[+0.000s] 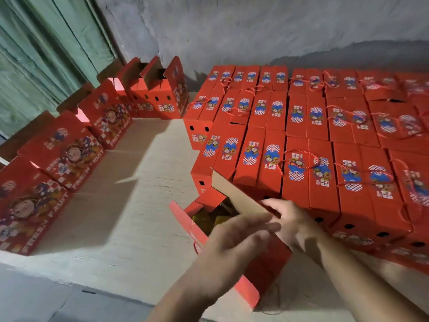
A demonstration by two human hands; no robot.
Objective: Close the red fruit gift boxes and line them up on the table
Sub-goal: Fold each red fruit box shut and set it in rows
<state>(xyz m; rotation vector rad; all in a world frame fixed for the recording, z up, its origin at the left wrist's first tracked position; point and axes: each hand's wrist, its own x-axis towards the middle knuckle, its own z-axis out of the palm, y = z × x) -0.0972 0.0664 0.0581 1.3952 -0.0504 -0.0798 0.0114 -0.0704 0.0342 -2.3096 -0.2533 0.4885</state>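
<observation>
Broadly, the table (144, 219) carries a large block of closed red boxes (325, 135) filling the sector from 12 to 3 o'clock, packed side against side in rows, several with red cord handles lying across their lids. A second group, the open-topped boxes (69, 154), stands upright in a curved line from 9 o'clock round to 11 o'clock, top flaps raised, printed faces turned toward the bare middle of the table.

At 5 o'clock of centre, touching the near edge of the closed block, sits the open box (262, 263), its brown-lined flap (236, 194) tilted up and inward; yellow contents show inside, blurred.

The left hand (234, 238) lies across the box top, fingers extended and loose, grasping nothing. The right hand (292, 224) rests with straight fingers against the flap's near end; no clenching is visible.
</observation>
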